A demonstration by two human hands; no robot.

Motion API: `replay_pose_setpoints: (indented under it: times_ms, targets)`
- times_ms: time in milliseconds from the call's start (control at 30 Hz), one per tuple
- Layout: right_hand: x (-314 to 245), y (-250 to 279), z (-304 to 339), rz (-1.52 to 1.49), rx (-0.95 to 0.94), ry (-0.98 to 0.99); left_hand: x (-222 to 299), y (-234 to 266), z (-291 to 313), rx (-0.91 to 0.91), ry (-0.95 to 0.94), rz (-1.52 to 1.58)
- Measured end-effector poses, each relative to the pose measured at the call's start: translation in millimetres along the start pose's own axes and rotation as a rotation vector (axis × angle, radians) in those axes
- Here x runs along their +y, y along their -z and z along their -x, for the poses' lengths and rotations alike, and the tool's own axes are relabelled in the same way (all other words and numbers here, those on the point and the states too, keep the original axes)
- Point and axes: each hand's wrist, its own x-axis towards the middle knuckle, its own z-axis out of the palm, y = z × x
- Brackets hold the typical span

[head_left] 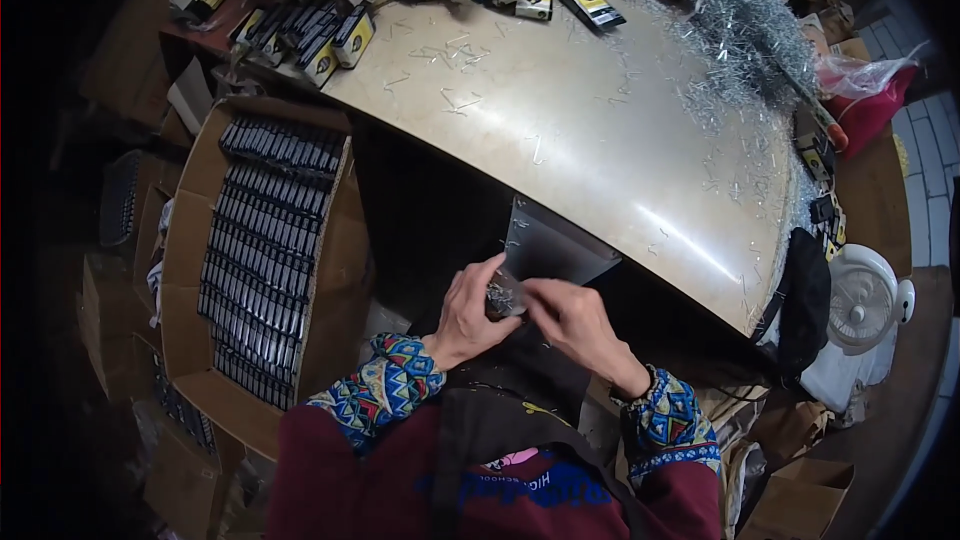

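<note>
My left hand [470,315] and my right hand [575,325] meet just below the near edge of the metal-topped table [560,130]. Together they hold a small clear packet of tiny metal pieces [503,297], pinched between the fingers of both hands. Right above the hands a grey metal chute plate [550,240] slopes down from the table edge. My patterned sleeve cuffs show at both wrists.
An open cardboard box [200,250] with rows of several dark packets stands at my left. Black-and-yellow packets [330,35] lie along the table's far edge. A heap of small metal pins [750,35] sits at the far right. A white fan [865,305] stands at the right.
</note>
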Motion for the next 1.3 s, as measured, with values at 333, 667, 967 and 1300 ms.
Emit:
replay_pose_setpoints:
  times_ms: [333,667,967,1300]
  targets:
    - [-8,44,-20,0.065,0.184,-0.161,22,6,-44,0.017,0.018,-0.059]
    - [-9,31,-32,0.213,0.374,0.229,32,1,-58,0.077,0.175,0.019]
    - [5,22,-36,0.167,0.355,0.222,36,6,-64,0.093,0.096,-0.031]
    - [-4,21,-38,-0.054,0.575,0.09,38,12,-70,0.095,0.182,0.003]
